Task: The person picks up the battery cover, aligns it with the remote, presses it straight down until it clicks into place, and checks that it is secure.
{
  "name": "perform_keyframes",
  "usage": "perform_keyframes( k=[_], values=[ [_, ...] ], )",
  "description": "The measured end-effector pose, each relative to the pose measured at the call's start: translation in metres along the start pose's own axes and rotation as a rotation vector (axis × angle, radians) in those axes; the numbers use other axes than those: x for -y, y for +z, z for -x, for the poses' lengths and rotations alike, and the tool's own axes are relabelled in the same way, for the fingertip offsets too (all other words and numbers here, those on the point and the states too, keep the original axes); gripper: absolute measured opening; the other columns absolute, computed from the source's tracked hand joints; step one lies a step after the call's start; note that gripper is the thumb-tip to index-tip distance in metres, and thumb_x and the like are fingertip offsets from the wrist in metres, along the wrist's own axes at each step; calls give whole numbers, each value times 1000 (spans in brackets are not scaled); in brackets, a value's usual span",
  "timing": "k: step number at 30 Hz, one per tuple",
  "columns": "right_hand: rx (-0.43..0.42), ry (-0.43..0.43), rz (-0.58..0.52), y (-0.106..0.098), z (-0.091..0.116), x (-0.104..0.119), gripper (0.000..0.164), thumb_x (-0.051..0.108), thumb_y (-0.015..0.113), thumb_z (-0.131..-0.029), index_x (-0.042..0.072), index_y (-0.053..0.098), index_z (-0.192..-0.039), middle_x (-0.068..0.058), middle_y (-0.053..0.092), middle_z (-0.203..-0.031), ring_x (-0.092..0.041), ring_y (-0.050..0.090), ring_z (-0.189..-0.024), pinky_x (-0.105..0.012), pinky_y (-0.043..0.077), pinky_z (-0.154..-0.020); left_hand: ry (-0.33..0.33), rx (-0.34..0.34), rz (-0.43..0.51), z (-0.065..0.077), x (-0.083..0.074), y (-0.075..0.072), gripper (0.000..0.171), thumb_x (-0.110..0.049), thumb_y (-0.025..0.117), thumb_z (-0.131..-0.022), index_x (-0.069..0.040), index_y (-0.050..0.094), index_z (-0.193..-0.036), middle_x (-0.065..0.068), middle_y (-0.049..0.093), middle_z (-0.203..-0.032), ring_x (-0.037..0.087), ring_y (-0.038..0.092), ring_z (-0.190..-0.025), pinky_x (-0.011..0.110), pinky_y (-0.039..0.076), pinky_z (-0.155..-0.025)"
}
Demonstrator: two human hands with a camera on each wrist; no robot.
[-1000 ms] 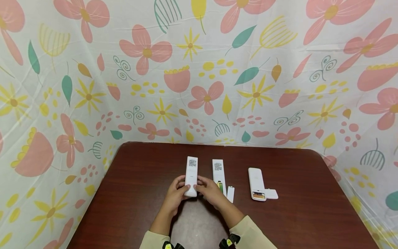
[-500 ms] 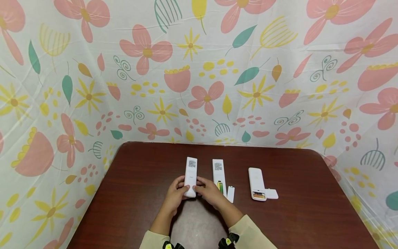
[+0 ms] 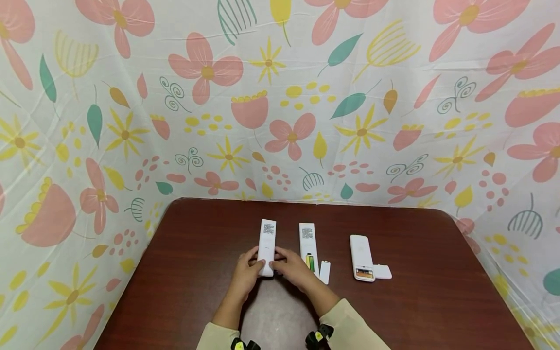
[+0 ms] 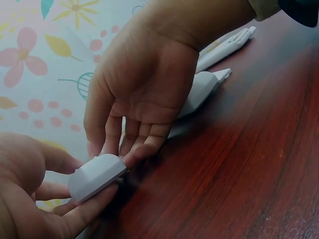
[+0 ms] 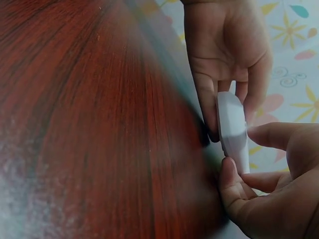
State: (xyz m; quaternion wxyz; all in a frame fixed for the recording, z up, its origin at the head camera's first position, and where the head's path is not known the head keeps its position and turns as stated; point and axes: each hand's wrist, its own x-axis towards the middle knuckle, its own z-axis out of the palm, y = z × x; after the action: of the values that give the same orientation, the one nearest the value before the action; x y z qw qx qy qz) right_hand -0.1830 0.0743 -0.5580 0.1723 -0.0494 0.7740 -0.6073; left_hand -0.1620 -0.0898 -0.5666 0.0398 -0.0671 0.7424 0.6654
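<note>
A white remote control (image 3: 267,240) is held back side up, its printed label at the far end. My left hand (image 3: 245,273) grips its left edge, thumb on the near part of the back. From the other side my right hand (image 3: 292,267) grips it too, thumb resting on the back. In the left wrist view the rounded near end of the remote control (image 4: 97,177) sits between both hands' fingers. The right wrist view shows the same remote control (image 5: 233,122) edge-on, raised off the table; its button side is hidden.
Right of my hands lies a second white remote (image 3: 308,238) with green batteries exposed. Its loose cover (image 3: 324,272) lies beside it. Farther right, another remote (image 3: 360,248) shows an open battery bay, a white cover (image 3: 382,271) touching it. A floral cloth hangs behind the brown table (image 3: 197,243).
Both hands and the held remote control have shifted slightly left. Their grip looks the same, and the things on the table have stayed in place.
</note>
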Motion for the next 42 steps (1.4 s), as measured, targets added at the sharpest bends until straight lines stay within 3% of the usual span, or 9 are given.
perform_keyframes(
  k=[4,10,18,26,36,42],
  values=[
    [-10,-3,11,1,1,1,63,13,68,-90,-9,46,-145,-25,61,-122,-19,61,-83,-31,50,-68,37,-52,-107,-1,0,1,54,-6,67,-92,6,52,-142,22,52,-125,30,60,-111,22,53,-79],
    [-9,-15,44,1,0,2,63,12,68,-89,-10,46,-144,-26,59,-121,-17,59,-80,-28,47,-65,103,-98,-290,-2,-1,2,54,-8,70,-88,5,57,-138,18,58,-119,24,61,-99,21,48,-77],
    [-12,-39,88,3,0,2,62,10,70,-87,-8,50,-143,-24,56,-118,-13,57,-80,-23,47,-65,129,-120,-398,-2,0,1,54,-10,71,-87,4,58,-138,18,60,-118,21,59,-92,25,48,-73],
    [-17,-74,133,3,2,2,64,10,71,-86,-9,49,-143,-24,55,-118,-15,60,-89,-21,49,-69,136,-141,-422,-2,1,2,53,-9,71,-87,5,58,-137,20,60,-119,21,61,-90,27,48,-73],
    [-24,-118,183,4,1,-4,68,6,73,-82,-8,49,-144,-22,58,-117,-12,56,-86,-17,45,-70,128,-145,-418,-2,3,1,51,-10,68,-89,6,58,-137,20,59,-124,22,60,-94,28,49,-75],
    [-26,-102,150,4,-1,-5,68,5,73,-82,-9,48,-144,-22,57,-117,-11,55,-83,-17,45,-66,114,-148,-422,-2,4,2,51,-11,68,-90,4,58,-138,19,59,-127,22,60,-96,28,48,-77]
  ],
)
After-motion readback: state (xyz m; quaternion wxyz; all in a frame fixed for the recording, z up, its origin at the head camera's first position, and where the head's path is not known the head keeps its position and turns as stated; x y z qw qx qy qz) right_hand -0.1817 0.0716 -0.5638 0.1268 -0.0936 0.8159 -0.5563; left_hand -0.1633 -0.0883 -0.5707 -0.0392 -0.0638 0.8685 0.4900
